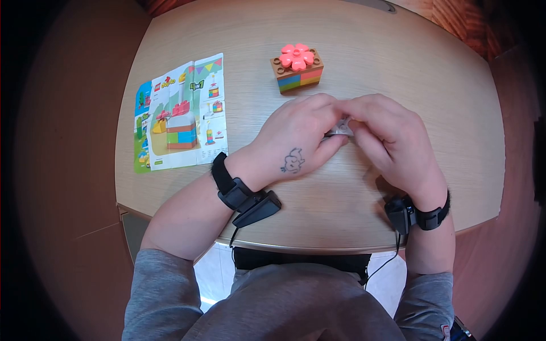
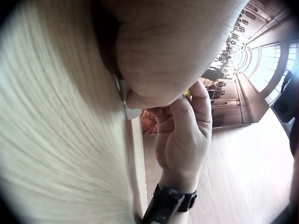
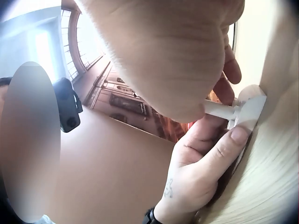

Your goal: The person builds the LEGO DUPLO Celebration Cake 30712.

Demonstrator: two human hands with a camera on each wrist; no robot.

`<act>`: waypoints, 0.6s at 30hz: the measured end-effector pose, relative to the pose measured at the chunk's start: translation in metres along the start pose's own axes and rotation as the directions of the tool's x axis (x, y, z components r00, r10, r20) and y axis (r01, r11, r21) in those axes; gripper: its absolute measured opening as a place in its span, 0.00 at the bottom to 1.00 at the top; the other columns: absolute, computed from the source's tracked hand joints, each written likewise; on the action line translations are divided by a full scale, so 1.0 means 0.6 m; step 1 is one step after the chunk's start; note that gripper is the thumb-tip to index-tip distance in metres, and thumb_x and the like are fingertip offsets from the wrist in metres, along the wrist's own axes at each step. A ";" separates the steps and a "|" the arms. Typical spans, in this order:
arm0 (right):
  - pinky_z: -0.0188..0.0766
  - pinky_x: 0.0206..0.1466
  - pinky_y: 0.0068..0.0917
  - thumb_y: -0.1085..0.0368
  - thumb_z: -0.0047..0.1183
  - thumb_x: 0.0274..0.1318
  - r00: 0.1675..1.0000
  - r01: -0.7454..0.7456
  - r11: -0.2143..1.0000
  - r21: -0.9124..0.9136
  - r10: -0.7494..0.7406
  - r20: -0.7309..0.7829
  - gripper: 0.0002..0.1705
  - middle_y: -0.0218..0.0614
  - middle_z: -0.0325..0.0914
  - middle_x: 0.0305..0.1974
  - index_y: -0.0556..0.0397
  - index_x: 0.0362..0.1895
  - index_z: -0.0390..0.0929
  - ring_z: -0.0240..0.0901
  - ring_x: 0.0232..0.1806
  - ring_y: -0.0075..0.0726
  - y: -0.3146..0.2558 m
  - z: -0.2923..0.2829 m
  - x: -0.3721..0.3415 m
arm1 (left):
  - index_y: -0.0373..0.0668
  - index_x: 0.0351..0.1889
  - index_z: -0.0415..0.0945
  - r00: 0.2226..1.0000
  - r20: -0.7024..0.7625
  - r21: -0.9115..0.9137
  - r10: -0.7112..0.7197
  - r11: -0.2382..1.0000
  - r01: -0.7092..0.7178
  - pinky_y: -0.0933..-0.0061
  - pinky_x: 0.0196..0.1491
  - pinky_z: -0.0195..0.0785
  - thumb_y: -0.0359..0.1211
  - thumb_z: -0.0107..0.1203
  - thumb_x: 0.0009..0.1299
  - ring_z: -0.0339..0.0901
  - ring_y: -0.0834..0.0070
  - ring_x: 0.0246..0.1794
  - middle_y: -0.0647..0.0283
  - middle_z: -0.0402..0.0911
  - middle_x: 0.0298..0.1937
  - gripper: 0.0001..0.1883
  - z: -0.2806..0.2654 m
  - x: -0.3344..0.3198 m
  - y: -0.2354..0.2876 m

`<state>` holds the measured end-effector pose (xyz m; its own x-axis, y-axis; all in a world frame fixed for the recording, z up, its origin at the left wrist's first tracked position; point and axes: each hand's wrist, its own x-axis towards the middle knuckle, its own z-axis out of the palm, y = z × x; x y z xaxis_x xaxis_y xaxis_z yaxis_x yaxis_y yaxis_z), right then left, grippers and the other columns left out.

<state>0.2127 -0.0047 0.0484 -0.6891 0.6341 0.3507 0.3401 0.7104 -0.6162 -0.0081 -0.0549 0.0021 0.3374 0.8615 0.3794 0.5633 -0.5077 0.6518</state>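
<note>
Both hands meet over the table, just in front of a brown brick block (image 1: 297, 74) topped by a pink flower piece (image 1: 296, 57). My left hand (image 1: 301, 133) pinches a white plate-like piece (image 1: 340, 128), which the fingers partly cover; the right wrist view shows the left thumb on this white piece (image 3: 254, 112). A white cylinder (image 3: 219, 109) stands against it, its other end at my right hand (image 3: 173, 60). In the left wrist view, a bit of yellow (image 2: 188, 93) shows at the fingertips of my right hand (image 2: 184, 137), curled round something mostly hidden.
On the left of the table (image 1: 256, 227) lies a creased instruction sheet (image 1: 182, 113) with pictures of brick models. The brown block has blue, green, yellow and red bricks below its top. The table's near edge runs in front of the person's body.
</note>
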 end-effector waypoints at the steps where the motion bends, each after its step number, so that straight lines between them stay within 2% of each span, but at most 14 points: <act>1: 0.84 0.52 0.41 0.70 0.66 0.64 0.997 -0.070 0.997 0.039 0.069 0.019 0.28 0.44 0.88 0.50 0.46 0.69 0.83 0.86 0.48 0.53 -0.003 -0.001 -0.001 | 0.37 0.57 0.82 1.000 -0.001 0.000 0.000 1.000 0.000 0.54 0.52 0.77 0.32 0.68 0.73 0.82 0.49 0.48 0.51 0.83 0.48 0.17 -0.002 0.001 0.002; 2: 0.84 0.52 0.41 0.70 0.66 0.64 0.997 -0.070 0.997 0.039 0.069 0.020 0.28 0.44 0.88 0.50 0.46 0.69 0.83 0.86 0.48 0.53 -0.004 0.001 -0.002 | 0.37 0.59 0.82 1.000 0.016 0.005 -0.020 1.000 0.020 0.52 0.54 0.78 0.33 0.67 0.74 0.83 0.48 0.51 0.50 0.84 0.51 0.18 -0.004 0.002 0.005; 4: 0.83 0.63 0.43 0.68 0.70 0.61 0.983 -0.177 0.963 0.205 0.184 -0.017 0.41 0.50 0.85 0.60 0.47 0.79 0.75 0.84 0.57 0.56 -0.005 0.004 -0.004 | 0.37 0.61 0.82 0.999 0.030 0.008 -0.039 0.999 0.039 0.50 0.56 0.79 0.34 0.65 0.74 0.84 0.48 0.53 0.49 0.85 0.54 0.19 -0.005 0.001 0.005; 5: 0.83 0.63 0.43 0.68 0.70 0.61 0.983 -0.176 0.963 0.205 0.183 -0.014 0.41 0.50 0.85 0.60 0.47 0.79 0.75 0.84 0.57 0.56 0.001 0.002 -0.005 | 0.36 0.62 0.82 1.000 0.013 0.007 -0.021 1.000 0.021 0.52 0.54 0.78 0.33 0.66 0.73 0.83 0.49 0.50 0.50 0.84 0.52 0.20 -0.003 0.001 0.004; 6: 0.80 0.68 0.43 0.68 0.71 0.60 0.985 -0.173 0.975 0.141 0.169 0.041 0.44 0.51 0.84 0.62 0.49 0.81 0.72 0.82 0.60 0.56 0.010 -0.003 -0.008 | 0.36 0.62 0.81 1.000 -0.004 0.007 -0.003 1.000 0.003 0.53 0.51 0.77 0.32 0.68 0.72 0.82 0.49 0.46 0.50 0.83 0.51 0.22 -0.001 0.000 0.002; 7: 0.78 0.72 0.44 0.68 0.72 0.59 0.983 -0.165 0.983 0.078 0.158 0.097 0.47 0.53 0.83 0.64 0.50 0.83 0.69 0.80 0.64 0.57 0.017 -0.006 -0.009 | 0.36 0.62 0.81 1.000 -0.007 0.007 -0.005 1.000 0.005 0.53 0.51 0.77 0.32 0.68 0.72 0.82 0.49 0.46 0.50 0.83 0.51 0.22 0.001 -0.001 0.000; 8: 0.78 0.72 0.44 0.68 0.72 0.59 0.983 -0.163 0.983 0.078 0.156 0.099 0.47 0.53 0.83 0.64 0.50 0.83 0.69 0.80 0.64 0.57 0.018 -0.009 -0.007 | 0.35 0.63 0.81 1.000 -0.020 0.005 0.015 1.000 -0.015 0.53 0.51 0.77 0.32 0.68 0.72 0.82 0.50 0.46 0.50 0.83 0.51 0.22 0.003 -0.001 -0.002; 10: 0.76 0.72 0.45 0.69 0.71 0.59 0.958 -0.252 0.967 0.037 0.244 0.151 0.41 0.51 0.84 0.60 0.53 0.78 0.74 0.79 0.64 0.58 0.018 -0.014 -0.005 | 0.35 0.64 0.81 0.999 -0.033 0.003 0.035 0.999 -0.035 0.54 0.50 0.77 0.32 0.68 0.73 0.82 0.50 0.46 0.50 0.83 0.51 0.23 0.004 -0.001 -0.002; 11: 0.76 0.72 0.45 0.69 0.71 0.59 0.958 -0.251 0.967 0.036 0.243 0.151 0.41 0.51 0.84 0.60 0.53 0.78 0.74 0.79 0.64 0.58 0.023 -0.015 -0.005 | 0.35 0.66 0.80 1.000 -0.019 -0.012 0.011 1.000 -0.011 0.54 0.50 0.78 0.32 0.68 0.73 0.82 0.51 0.46 0.50 0.83 0.53 0.24 0.002 0.000 0.001; 13: 0.78 0.66 0.44 0.69 0.71 0.59 0.968 -0.213 0.977 0.004 0.210 0.139 0.31 0.50 0.83 0.55 0.57 0.68 0.81 0.80 0.59 0.57 0.036 -0.015 -0.006 | 0.35 0.67 0.79 1.000 -0.006 -0.026 -0.015 1.000 0.015 0.55 0.51 0.78 0.32 0.68 0.73 0.82 0.51 0.47 0.50 0.83 0.54 0.25 0.001 -0.001 0.001; 14: 0.78 0.66 0.44 0.69 0.71 0.59 0.968 -0.211 0.977 0.003 0.209 0.140 0.31 0.50 0.83 0.55 0.57 0.68 0.81 0.80 0.59 0.57 0.040 -0.016 -0.006 | 0.35 0.69 0.78 1.000 -0.017 -0.026 -0.002 1.000 0.002 0.55 0.51 0.79 0.32 0.68 0.73 0.83 0.52 0.48 0.50 0.82 0.57 0.26 0.002 -0.001 0.000; 16: 0.77 0.61 0.43 0.69 0.70 0.60 0.962 -0.258 0.965 0.043 0.252 0.106 0.23 0.49 0.83 0.50 0.60 0.58 0.84 0.79 0.55 0.56 0.047 -0.020 -0.006 | 0.36 0.70 0.77 1.000 -0.029 -0.025 0.011 1.000 -0.011 0.56 0.52 0.79 0.32 0.68 0.74 0.83 0.52 0.48 0.50 0.82 0.59 0.28 0.002 -0.002 0.001; 18: 0.77 0.61 0.44 0.68 0.70 0.60 0.951 -0.300 0.954 -0.002 0.299 0.080 0.22 0.49 0.82 0.47 0.61 0.57 0.84 0.79 0.53 0.56 0.051 -0.023 -0.002 | 0.36 0.72 0.76 0.997 -0.072 -0.046 -0.025 0.999 0.022 0.56 0.53 0.80 0.33 0.67 0.74 0.84 0.52 0.50 0.49 0.81 0.62 0.29 0.004 -0.003 0.005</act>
<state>0.2327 0.0203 0.0388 -0.6050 0.7908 0.0925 0.5323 0.4882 -0.6916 -0.0051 -0.0581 0.0020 0.2677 0.8722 0.4093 0.5354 -0.4879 0.6894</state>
